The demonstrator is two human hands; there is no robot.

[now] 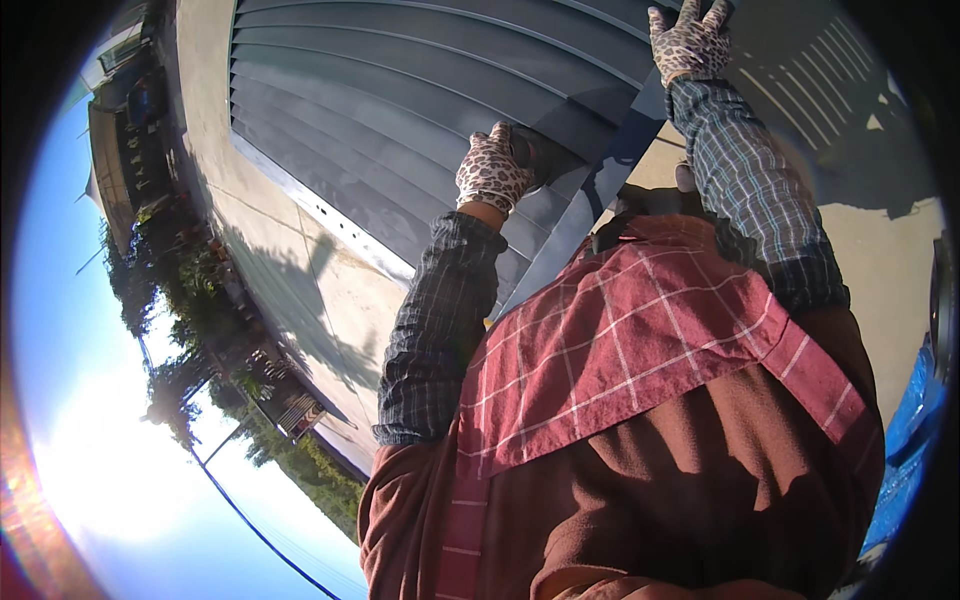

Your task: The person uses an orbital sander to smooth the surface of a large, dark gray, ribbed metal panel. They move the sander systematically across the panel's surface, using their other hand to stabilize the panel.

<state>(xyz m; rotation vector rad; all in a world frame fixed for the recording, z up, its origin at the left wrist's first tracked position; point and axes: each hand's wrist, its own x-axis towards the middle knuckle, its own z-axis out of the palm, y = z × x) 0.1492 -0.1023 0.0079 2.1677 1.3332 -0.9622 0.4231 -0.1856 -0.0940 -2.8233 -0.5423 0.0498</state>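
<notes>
Plainly, the tightest side is the near one: the flat dark rail (pixel 610 165) of the grey slatted panel (pixel 420 95) runs slantwise just in front of the person's red checked apron (pixel 620 340), and whether cloth and rail touch cannot be told. Along the panel's left side a pale edge strip (pixel 320 210) meets open concrete (pixel 215 120), which stretches away toward trees (pixel 190 270) and gives the broadest room. To the right, more ground carries a striped shadow (pixel 815 80), with a blue sheet (pixel 905 430) at the far rim of the view. The panel's upper end passes out of sight.

The panel lies directly beneath the left hand (pixel 493 170), which is in over the slats, between the pale strip and the rail. Its gloved fingers are bent; a dark shape sits just beside them, and it is impossible to tell whether they grasp it or it is only shadow. The right hand (pixel 692 42), gloved in the same spotted pattern, is at the rail's upper part, fingers spread and unclenched, with the slats just to their left; the contact under its palm is hidden.
</notes>
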